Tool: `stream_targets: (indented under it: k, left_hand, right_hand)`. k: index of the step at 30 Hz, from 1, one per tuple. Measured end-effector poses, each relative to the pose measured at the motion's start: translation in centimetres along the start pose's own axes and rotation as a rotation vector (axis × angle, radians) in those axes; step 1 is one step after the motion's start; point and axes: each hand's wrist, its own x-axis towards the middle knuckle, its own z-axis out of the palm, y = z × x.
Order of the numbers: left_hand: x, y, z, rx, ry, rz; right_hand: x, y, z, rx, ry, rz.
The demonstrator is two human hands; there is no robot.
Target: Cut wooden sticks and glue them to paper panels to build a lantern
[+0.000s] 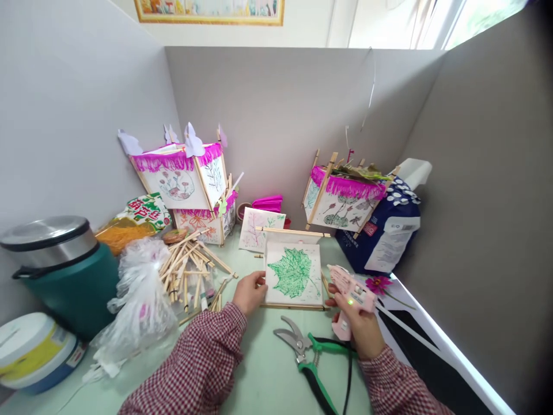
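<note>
My right hand (360, 323) is wrapped round a pink hot glue gun (356, 294) with a small light lit on its side and a glue stick sticking out behind. Its nozzle points toward a small lantern frame (294, 306) made of thin wooden sticks and white paper. On the paper panel (276, 291) is a green leaf rubbing (294, 271). My left hand (250, 293) grips the left edge of this frame, fingers curled. Just below it on the table lie open pruning shears (302, 349) with green and black handles, beside the glue gun's black cord.
A heap of wooden sticks (185, 271), a plastic bag (140, 305) and a green pot (64, 288) stand left. Behind are finished paper lanterns (177, 187) with pink fringe; another lantern (345, 202) hangs right, near a blue package (389, 236). Grey partitions (276, 115) enclose the table.
</note>
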Motion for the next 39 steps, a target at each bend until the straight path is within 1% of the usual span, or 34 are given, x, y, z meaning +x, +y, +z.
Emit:
stream_targets:
  k: [4,11,15,19,22,25,28,34,37,39]
  left_hand:
    - [-0.1,0.1,-0.1,-0.047,-0.041,0.027]
    - [-0.3,-0.1,-0.6,-0.152,-0.125,0.037]
    - [-0.6,0.2,-0.9,-0.177,-0.158,0.049]
    - [-0.8,0.7,-1.2,-0.113,-0.174,0.062]
    - [-0.9,0.8,-1.4,-0.036,-0.164,0.109]
    - [-0.8,0.8,-1.6,-0.003,-0.193,0.142]
    - [-0.8,0.9,-1.8,0.011,-0.205,0.154]
    - [-0.7,0.9,-1.8,0.055,-0.161,0.184]
    - [-0.9,1.0,-1.9,0.098,-0.157,0.160]
    - [-1.0,1.1,-1.9,0.165,-0.154,0.176]
  right_hand:
    - [0.1,0.1,-0.1,-0.099,-0.021,0.087]
    - [-0.4,-1.1,0.5,-0.064,0.005,0.083]
    - [-0.5,-1.6,0.7,-0.023,0.010,0.078]
    - [-0.6,-1.6,0.4,0.051,-0.033,0.042]
    - [-0.7,-1.4,0.3,0.146,-0.009,-0.031]
    - [-0.7,-1.1,0.2,0.178,0.011,-0.061]
    - [-0.5,-0.9,0.2,0.195,-0.009,-0.025]
    - [-0.3,-1.1,0.4,0.290,-0.049,0.117]
    - [-0.3,-1.1,0.5,0.287,-0.045,0.139]
    - [-0.3,-1.0,0.5,0.276,-0.043,0.144]
